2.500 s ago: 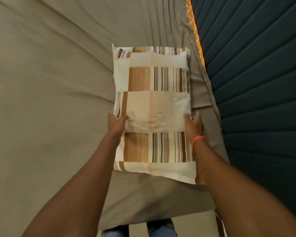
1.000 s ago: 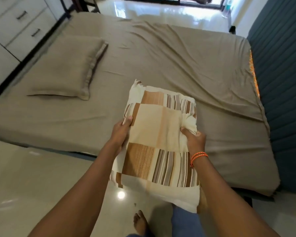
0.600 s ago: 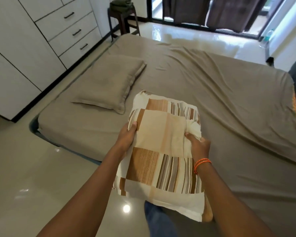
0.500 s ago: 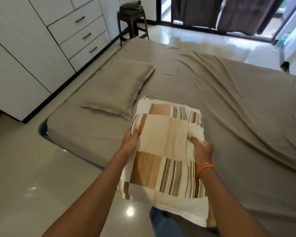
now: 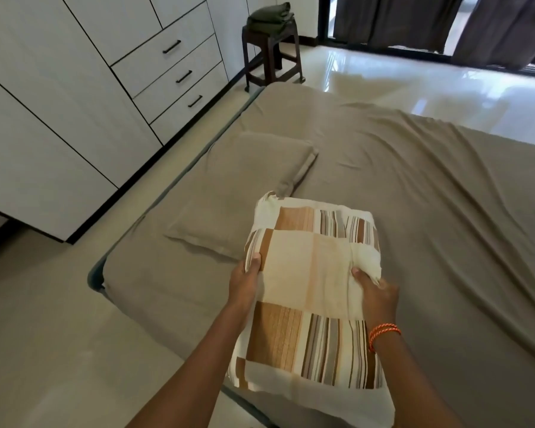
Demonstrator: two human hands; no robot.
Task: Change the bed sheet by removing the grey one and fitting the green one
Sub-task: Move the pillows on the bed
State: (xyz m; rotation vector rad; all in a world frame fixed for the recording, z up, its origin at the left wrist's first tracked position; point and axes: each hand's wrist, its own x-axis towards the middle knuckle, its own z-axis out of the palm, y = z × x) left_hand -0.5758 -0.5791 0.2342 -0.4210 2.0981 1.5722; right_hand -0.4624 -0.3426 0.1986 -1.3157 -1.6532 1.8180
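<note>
The grey sheet (image 5: 414, 186) covers the whole mattress, wrinkled toward the right. A cream and brown striped pillow (image 5: 309, 291) is held up over the near edge of the bed. My left hand (image 5: 244, 282) grips its left side and my right hand (image 5: 377, 295), with an orange thread at the wrist, bunches its right side. A grey pillow (image 5: 244, 186) lies flat on the bed just beyond. A folded dark green cloth (image 5: 271, 15) rests on a stool at the far end.
White wardrobe with drawers (image 5: 84, 88) runs along the left wall, leaving a narrow floor strip beside the bed. The dark wooden stool (image 5: 269, 54) stands by the far bed corner. Dark curtains (image 5: 430, 23) hang at the back over glossy floor (image 5: 414, 78).
The striped pillow was lifted off the bed beside the dark headboard. My view has swung left, so the wardrobe, stool and grey pillow have come into sight. Both hands keep their grip.
</note>
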